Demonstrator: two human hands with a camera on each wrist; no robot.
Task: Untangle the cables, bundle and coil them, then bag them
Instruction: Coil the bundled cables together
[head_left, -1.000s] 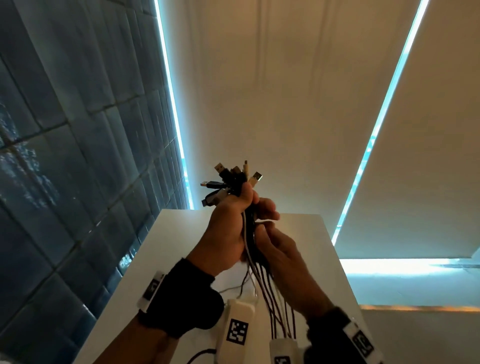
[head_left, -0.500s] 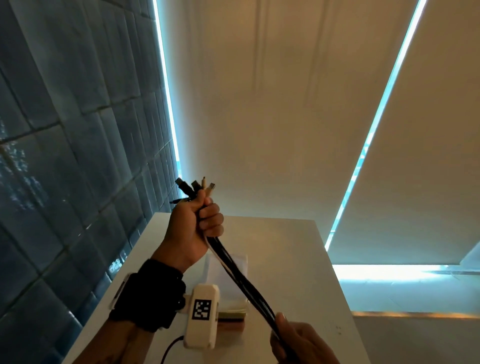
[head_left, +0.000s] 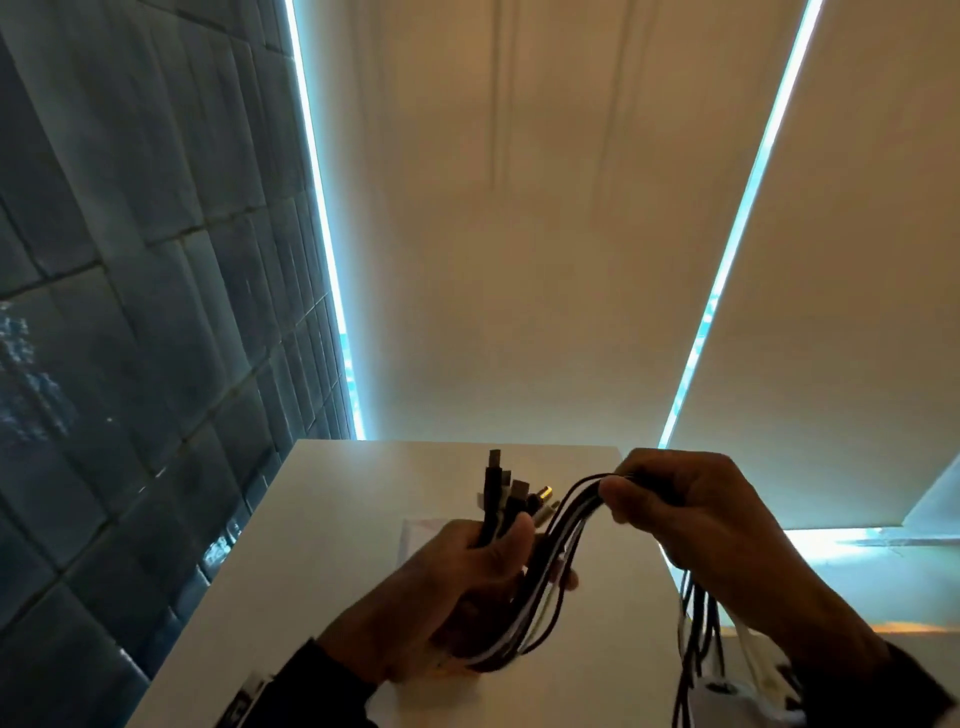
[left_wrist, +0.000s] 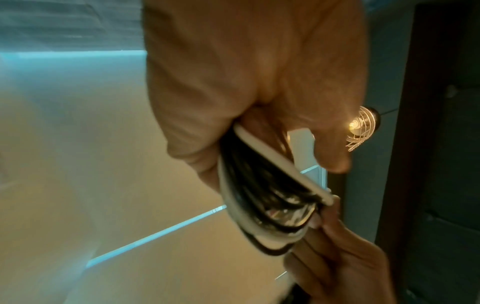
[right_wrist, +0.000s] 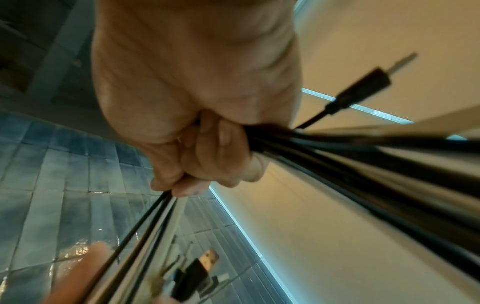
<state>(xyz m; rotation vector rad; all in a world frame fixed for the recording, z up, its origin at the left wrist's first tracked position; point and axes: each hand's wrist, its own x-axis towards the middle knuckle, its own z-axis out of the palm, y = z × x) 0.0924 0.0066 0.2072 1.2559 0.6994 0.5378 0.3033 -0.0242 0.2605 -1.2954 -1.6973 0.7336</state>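
A bundle of black and white cables (head_left: 558, 540) runs between my two hands above the white table (head_left: 311, 545). My left hand (head_left: 483, 566) grips the bundle near its plug ends (head_left: 506, 488), which stick up past the thumb. From there the cables loop down and back up to my right hand (head_left: 670, 499), which pinches them at the top of an arch. The loose lengths (head_left: 696, 639) hang down behind the right wrist. The left wrist view shows the cable loop (left_wrist: 262, 197) held in the left palm (left_wrist: 233, 102). The right wrist view shows the right fingers (right_wrist: 207, 156) curled round the strands (right_wrist: 337, 160).
A flat clear bag (head_left: 421, 535) lies on the table under the hands. A dark tiled wall (head_left: 130, 364) stands on the left. Pale blinds (head_left: 519, 234) with bright light gaps hang behind the table. A lit caged lamp (left_wrist: 361, 127) shows in the left wrist view.
My right hand came up from the lower edge with the cables, bending them into a loop beside the left hand. The left hand dropped lower and turned, plugs still pointing up.
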